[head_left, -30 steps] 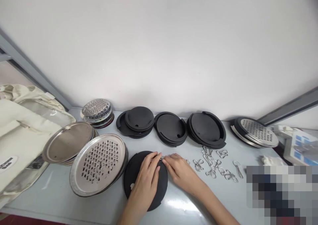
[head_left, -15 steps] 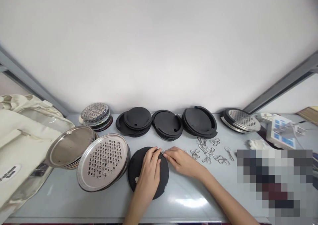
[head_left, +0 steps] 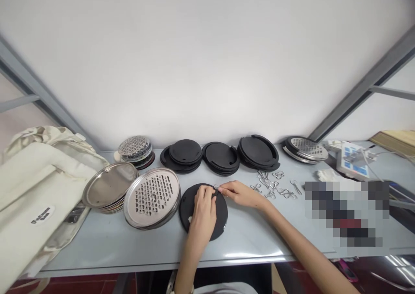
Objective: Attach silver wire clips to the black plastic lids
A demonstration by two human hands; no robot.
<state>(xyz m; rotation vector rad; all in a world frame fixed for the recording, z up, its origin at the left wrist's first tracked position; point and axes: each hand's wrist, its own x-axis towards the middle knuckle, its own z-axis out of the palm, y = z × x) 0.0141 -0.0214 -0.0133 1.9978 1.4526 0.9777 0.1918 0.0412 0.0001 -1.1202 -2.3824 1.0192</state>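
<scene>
A black round disc lies on the table, right of a perforated metal plate. Left hand: laid across the disc, fingers together, grip unclear. Right hand: pinching a metal ring at its edge. Far left: cream bag, oval label, lettering blurred.

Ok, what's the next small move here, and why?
Perhaps turn the metal ring slightly with your right hand, bracing the black disc with your left hand: the left lies across the disc, the right pinches at the ring by the disc's far edge, and whether it's threaded through is hidden.
</scene>
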